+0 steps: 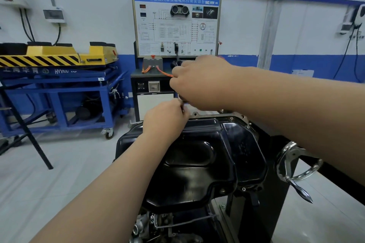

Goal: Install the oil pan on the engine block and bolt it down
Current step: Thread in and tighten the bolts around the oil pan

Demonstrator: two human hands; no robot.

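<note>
My right hand and left hand both grip a small dark tool at the far edge of the black oil pan, which sits on the engine block; bolts dot its right flange.

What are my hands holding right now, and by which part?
A slim dark tool, mostly hidden, at the far edge of the oil pan. The right hand grips its upper part, the left hand pinches its lower part. Its type cannot be told.
</note>
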